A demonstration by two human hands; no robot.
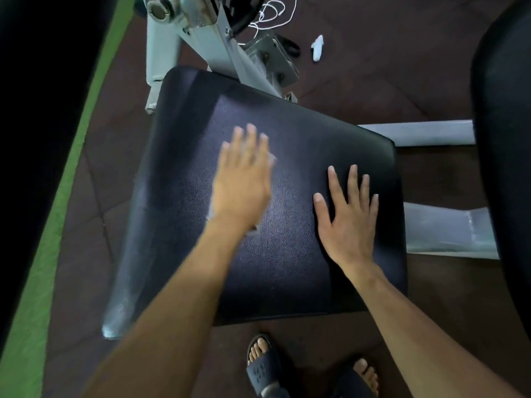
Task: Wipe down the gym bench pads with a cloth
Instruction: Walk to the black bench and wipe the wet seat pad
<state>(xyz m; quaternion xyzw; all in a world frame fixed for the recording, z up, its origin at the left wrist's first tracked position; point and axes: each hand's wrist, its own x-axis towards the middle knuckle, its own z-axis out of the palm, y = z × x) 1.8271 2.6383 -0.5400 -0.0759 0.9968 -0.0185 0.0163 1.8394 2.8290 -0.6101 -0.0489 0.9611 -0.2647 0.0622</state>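
A black padded bench seat fills the middle of the view. My left hand lies flat on its centre, blurred by motion, pressing a thin pale cloth against the pad; only small edges of the cloth show at the wrist and beside the fingers. My right hand rests flat on the right part of the pad, fingers spread, holding nothing.
The pale grey metal frame of the machine rises behind the pad, with crossbars to the right. Another dark pad stands at the right edge. A white cord and small white object lie on the brown floor. My sandalled feet are below.
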